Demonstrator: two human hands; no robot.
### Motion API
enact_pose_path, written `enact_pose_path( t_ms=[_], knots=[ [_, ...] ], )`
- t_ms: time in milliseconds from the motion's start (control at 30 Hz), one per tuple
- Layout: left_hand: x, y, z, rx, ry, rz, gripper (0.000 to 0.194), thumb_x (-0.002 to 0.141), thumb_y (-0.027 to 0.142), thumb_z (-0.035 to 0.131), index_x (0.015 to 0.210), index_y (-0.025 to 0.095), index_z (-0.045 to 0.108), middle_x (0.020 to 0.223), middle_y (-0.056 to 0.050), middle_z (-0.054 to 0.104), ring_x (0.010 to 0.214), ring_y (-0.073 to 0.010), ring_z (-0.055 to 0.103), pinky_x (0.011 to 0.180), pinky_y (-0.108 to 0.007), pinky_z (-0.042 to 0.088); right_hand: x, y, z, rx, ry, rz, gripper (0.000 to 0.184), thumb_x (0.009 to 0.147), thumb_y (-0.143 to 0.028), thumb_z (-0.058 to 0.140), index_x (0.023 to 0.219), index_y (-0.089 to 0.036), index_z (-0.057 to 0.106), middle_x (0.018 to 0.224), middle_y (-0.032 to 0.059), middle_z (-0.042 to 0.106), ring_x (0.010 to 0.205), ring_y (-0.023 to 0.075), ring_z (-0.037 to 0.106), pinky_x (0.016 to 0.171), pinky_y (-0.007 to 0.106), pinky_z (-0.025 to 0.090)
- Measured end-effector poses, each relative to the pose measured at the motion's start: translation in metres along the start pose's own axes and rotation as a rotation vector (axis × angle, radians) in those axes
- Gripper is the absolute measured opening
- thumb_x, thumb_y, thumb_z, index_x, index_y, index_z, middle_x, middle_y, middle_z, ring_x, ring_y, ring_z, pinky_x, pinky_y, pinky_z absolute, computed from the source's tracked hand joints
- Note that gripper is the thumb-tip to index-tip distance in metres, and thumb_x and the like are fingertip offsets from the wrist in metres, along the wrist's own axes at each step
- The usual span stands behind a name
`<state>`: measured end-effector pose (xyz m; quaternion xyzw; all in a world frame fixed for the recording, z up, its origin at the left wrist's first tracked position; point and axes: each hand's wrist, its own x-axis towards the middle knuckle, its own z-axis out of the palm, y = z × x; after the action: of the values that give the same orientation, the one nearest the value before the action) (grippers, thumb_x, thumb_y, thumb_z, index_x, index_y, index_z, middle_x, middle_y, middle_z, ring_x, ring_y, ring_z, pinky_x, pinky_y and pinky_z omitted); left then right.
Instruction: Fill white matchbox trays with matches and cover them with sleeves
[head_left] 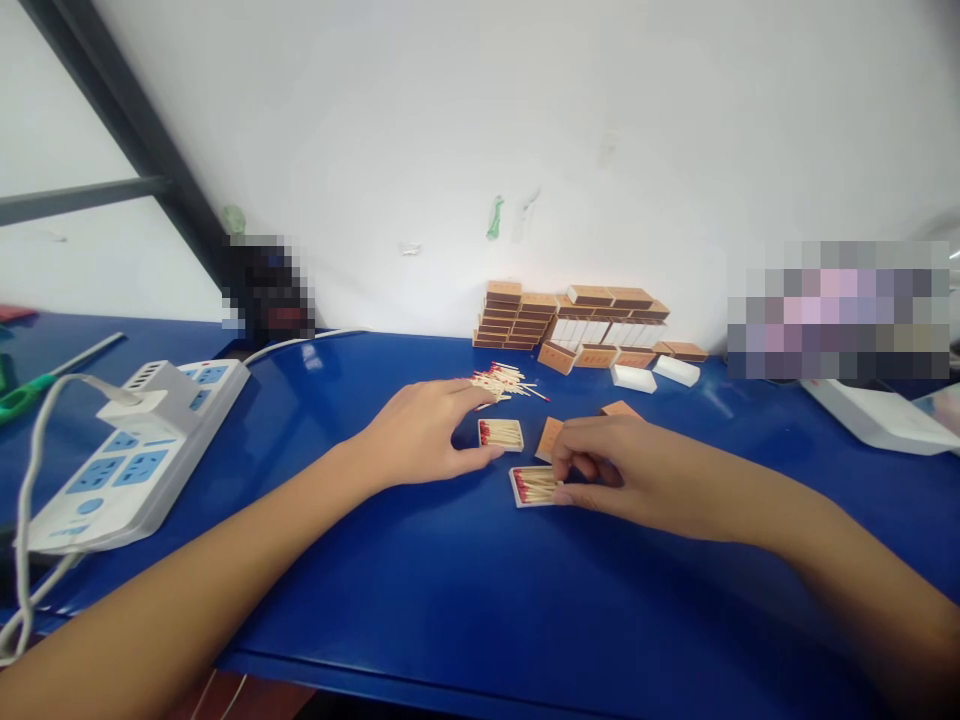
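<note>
One smooth white wall [420, 120], marked by small scraps of tape, fills the background. Below it spreads a glossy blue table [390, 590], its hard surface catching soft reflections and its near edge partly hidden under the forearms.

Both bare forearms are cut off by the frame. The right hand [637, 465] curls over the right end of the nearer match tray [533, 486], thumb and fingertips drawn together; whether they pinch matches or the tray itself cannot be told. The left hand [420, 435] is spread, thumb apart from the fingers, around the left side of the farther match tray [500, 434], its fingertips at the loose match pile [504, 382].

At left lies a long white plastic power strip [142, 468] with pale blue socket panels, and a looping white cable [31, 480] that leaves the frame. Coarse squares mask a dark patch [270, 290] and a pinkish one [840, 310]; what they cover cannot be made out.

Against the wall stands a brick-like stack of brown cardboard matchboxes [514, 318], with two plain white trays [634, 378] in front. Beside the right hand are two brown cardboard pieces [550, 438], partly hidden by it.

Smallest are the thin, pale wooden matchsticks, red-tipped, lined up in both match trays and tangled in the pile.
</note>
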<state>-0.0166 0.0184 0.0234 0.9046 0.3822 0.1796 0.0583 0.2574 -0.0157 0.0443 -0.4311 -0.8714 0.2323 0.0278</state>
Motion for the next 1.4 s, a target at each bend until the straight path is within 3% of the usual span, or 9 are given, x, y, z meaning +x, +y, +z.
enact_pose_path(
  t_ms=[100,333,567,800,1033,1400],
  knots=[
    [-0.003,0.009,-0.001,-0.039,0.059,0.068,0.038,0.090,0.045,0.068,0.118,0.019,0.071,0.085,-0.001,0.067,0.078,-0.0171,0.063,0.069,-0.030,0.045,0.001,0.002,0.005,0.018,-0.012,-0.006,0.024,0.101,-0.044,0.059,0.086,-0.025,0.060,0.084,-0.0010,0.065,0.073,0.0175,0.053,0.072,0.032,0.037],
    [-0.010,0.021,0.010,-0.138,-0.102,0.185,0.026,0.097,0.044,0.064,0.101,0.022,0.075,0.089,-0.001,0.069,0.080,-0.0153,0.065,0.068,-0.029,0.045,0.003,-0.001,0.008,0.086,-0.029,-0.033,0.025,0.105,-0.040,0.050,0.089,-0.024,0.061,0.093,0.0025,0.068,0.078,0.0190,0.057,0.071,0.032,0.038],
    [-0.009,0.022,0.014,-0.170,-0.079,0.188,0.025,0.099,0.045,0.062,0.101,0.023,0.074,0.088,0.001,0.069,0.076,-0.0131,0.064,0.066,-0.028,0.043,0.008,-0.005,0.013,0.145,0.027,-0.038,0.026,0.106,-0.039,0.048,0.090,-0.023,0.060,0.097,0.0035,0.067,0.084,0.0194,0.060,0.074,0.032,0.042],
    [-0.009,0.026,0.020,-0.043,-0.029,0.108,0.042,0.092,0.059,0.067,0.107,0.020,0.070,0.092,-0.002,0.070,0.081,-0.0186,0.066,0.066,-0.031,0.045,0.011,-0.004,0.013,0.094,0.097,-0.072,0.020,0.103,-0.031,0.051,0.089,-0.022,0.061,0.096,0.0038,0.067,0.083,0.0185,0.060,0.073,0.033,0.041],
    [-0.009,0.028,0.021,-0.078,-0.097,0.129,0.028,0.095,0.046,0.064,0.104,0.020,0.072,0.097,-0.001,0.072,0.088,-0.0190,0.069,0.072,-0.031,0.050,0.015,-0.008,0.018,0.105,0.123,-0.081,0.019,0.102,-0.027,0.055,0.086,-0.022,0.062,0.090,0.0020,0.065,0.079,0.0164,0.058,0.069,0.030,0.039],
    [-0.008,0.026,0.019,-0.079,-0.103,0.143,0.027,0.094,0.045,0.065,0.100,0.020,0.071,0.094,0.000,0.071,0.079,-0.0162,0.066,0.065,-0.030,0.045,0.016,-0.010,0.021,0.131,0.064,-0.079,0.023,0.105,-0.036,0.052,0.089,-0.021,0.059,0.094,0.0041,0.064,0.085,0.0186,0.059,0.072,0.032,0.042]
  ],
)
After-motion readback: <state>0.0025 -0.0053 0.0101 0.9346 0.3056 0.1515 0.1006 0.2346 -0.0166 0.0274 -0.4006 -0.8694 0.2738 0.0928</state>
